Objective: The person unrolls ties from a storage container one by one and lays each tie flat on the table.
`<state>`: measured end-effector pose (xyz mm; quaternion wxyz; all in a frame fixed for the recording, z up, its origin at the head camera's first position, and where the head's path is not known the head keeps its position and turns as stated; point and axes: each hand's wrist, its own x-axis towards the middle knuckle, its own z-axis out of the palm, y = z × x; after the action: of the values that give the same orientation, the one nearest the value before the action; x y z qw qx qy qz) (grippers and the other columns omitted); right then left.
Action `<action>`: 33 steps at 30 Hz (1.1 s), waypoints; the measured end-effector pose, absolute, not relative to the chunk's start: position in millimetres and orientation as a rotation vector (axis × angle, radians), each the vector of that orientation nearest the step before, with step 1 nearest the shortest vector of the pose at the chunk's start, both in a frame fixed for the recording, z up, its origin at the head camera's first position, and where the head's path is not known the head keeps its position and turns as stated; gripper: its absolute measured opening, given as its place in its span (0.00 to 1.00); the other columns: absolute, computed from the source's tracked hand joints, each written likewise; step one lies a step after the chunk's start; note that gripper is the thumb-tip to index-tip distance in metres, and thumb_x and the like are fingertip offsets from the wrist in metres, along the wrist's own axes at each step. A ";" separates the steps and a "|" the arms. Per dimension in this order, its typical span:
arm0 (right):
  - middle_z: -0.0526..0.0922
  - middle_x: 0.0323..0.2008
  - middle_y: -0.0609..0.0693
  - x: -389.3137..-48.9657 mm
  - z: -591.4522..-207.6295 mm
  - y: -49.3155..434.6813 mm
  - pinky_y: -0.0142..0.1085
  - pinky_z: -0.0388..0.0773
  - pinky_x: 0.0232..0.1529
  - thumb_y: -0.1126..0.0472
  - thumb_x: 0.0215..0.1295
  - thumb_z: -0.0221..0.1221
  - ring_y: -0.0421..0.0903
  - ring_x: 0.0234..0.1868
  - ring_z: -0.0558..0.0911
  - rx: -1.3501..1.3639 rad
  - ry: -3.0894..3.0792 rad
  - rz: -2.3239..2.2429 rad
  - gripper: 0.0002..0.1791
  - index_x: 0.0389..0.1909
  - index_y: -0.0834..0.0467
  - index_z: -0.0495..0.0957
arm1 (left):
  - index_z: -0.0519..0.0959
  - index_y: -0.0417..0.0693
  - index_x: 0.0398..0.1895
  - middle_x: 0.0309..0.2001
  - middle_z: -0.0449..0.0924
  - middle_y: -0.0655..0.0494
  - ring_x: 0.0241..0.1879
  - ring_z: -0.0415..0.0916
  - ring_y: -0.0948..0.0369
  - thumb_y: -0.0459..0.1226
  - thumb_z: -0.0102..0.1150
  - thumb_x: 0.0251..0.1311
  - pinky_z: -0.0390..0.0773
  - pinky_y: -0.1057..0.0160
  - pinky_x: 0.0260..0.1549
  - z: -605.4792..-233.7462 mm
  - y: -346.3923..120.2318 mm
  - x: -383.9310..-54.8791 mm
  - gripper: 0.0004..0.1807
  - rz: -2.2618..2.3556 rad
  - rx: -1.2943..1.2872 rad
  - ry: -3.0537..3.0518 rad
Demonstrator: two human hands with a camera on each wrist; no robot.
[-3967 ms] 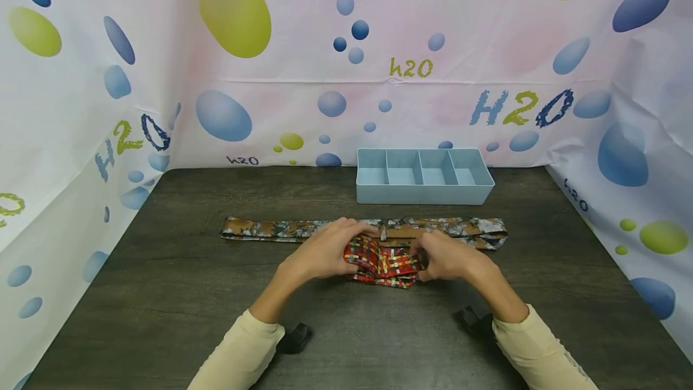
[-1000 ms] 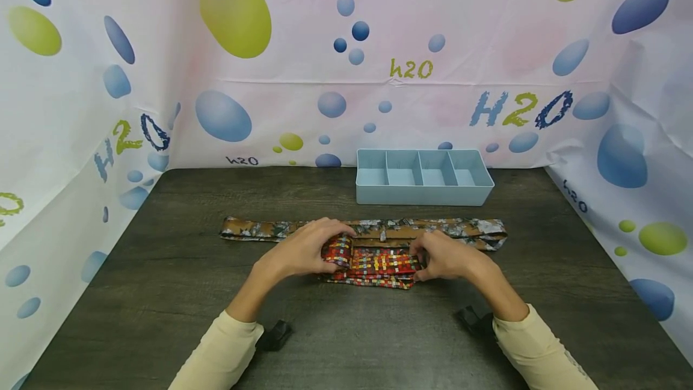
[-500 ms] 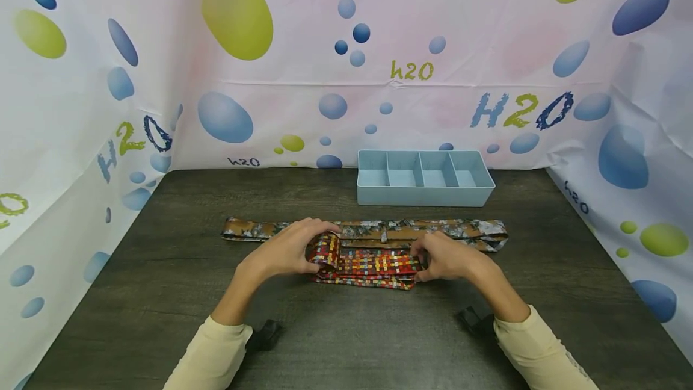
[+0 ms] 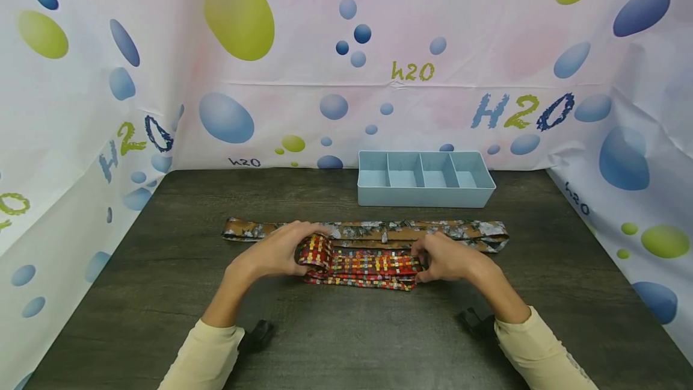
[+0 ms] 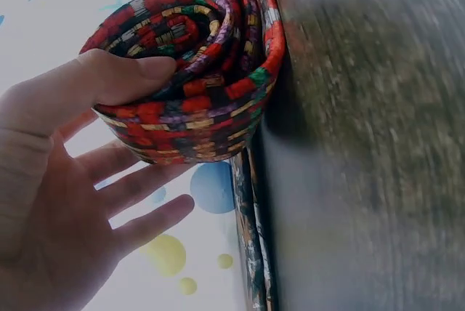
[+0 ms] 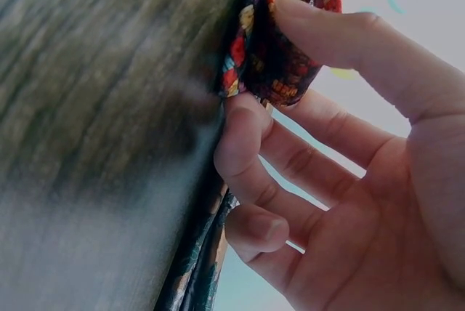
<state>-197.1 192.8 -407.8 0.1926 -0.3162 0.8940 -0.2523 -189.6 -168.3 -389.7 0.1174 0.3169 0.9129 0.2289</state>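
A red necktie (image 4: pixel 373 262) with a small multicoloured check lies in folded layers on the dark table. Its left end is wound into a roll (image 4: pixel 316 251). My left hand (image 4: pixel 273 253) grips this roll, and in the left wrist view the thumb presses on the coil's edge (image 5: pixel 167 100) with the fingers behind it. At the opposite end my right hand (image 4: pixel 448 257) pinches the tie's folded end (image 6: pixel 287 71) between thumb and fingers. Just behind both hands stretches a second, brown floral necktie (image 4: pixel 400 231), folded lengthwise and partly hidden by the hands.
A light blue tray (image 4: pixel 426 198) divided into several compartments stands at the back of the table (image 4: pixel 346 342), right of centre. A white patterned sheet (image 4: pixel 303 35) encloses the back and sides. Dark wrist gear (image 4: pixel 258 336) shows under the left forearm.
My left hand has moved left with the roll, and a longer flat stretch of the red necktie now shows between the hands. My right hand has stayed at its end.
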 end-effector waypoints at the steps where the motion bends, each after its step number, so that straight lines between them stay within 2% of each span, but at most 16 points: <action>1: 0.77 0.27 0.44 -197.1 -407.9 192.9 0.33 0.68 0.29 0.62 0.59 0.75 0.36 0.25 0.70 -0.886 2.508 -0.708 0.10 0.36 0.58 0.83 | 0.73 0.45 0.71 0.67 0.76 0.46 0.66 0.71 0.41 0.29 0.77 0.53 0.73 0.34 0.59 -390.2 -168.6 -190.0 0.39 0.670 0.928 2.668; 11: 0.77 0.27 0.44 -197.0 -408.8 192.7 0.34 0.69 0.30 0.61 0.59 0.75 0.36 0.26 0.70 -0.874 2.518 -0.688 0.11 0.39 0.59 0.84 | 0.74 0.44 0.69 0.67 0.76 0.45 0.68 0.69 0.40 0.28 0.79 0.52 0.65 0.33 0.67 -397.7 -167.2 -192.7 0.39 0.550 0.902 2.675; 19: 0.76 0.27 0.43 -196.5 -408.7 192.2 0.34 0.69 0.29 0.61 0.59 0.75 0.36 0.26 0.70 -0.866 2.522 -0.680 0.11 0.39 0.59 0.84 | 0.75 0.47 0.69 0.68 0.75 0.43 0.70 0.67 0.38 0.27 0.79 0.52 0.66 0.33 0.66 -399.5 -163.5 -192.0 0.39 0.504 0.855 2.682; 27: 0.76 0.26 0.43 -196.4 -408.4 191.9 0.34 0.68 0.29 0.61 0.59 0.75 0.36 0.25 0.70 -0.857 2.522 -0.688 0.10 0.37 0.57 0.84 | 0.75 0.45 0.69 0.65 0.78 0.46 0.66 0.71 0.42 0.35 0.80 0.54 0.68 0.34 0.65 -398.4 -162.5 -191.3 0.37 0.532 0.947 2.697; 33: 0.76 0.26 0.43 -196.1 -408.4 191.6 0.34 0.68 0.29 0.62 0.59 0.75 0.37 0.25 0.70 -0.847 2.521 -0.689 0.10 0.37 0.57 0.84 | 0.74 0.45 0.70 0.67 0.76 0.44 0.68 0.69 0.41 0.30 0.78 0.54 0.65 0.33 0.66 -398.7 -160.1 -190.7 0.38 0.608 0.949 2.662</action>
<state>-196.1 191.6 -408.4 0.1959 -0.3024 0.8998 -0.2460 -190.7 -160.1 -398.7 0.1249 0.3258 0.9136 0.2086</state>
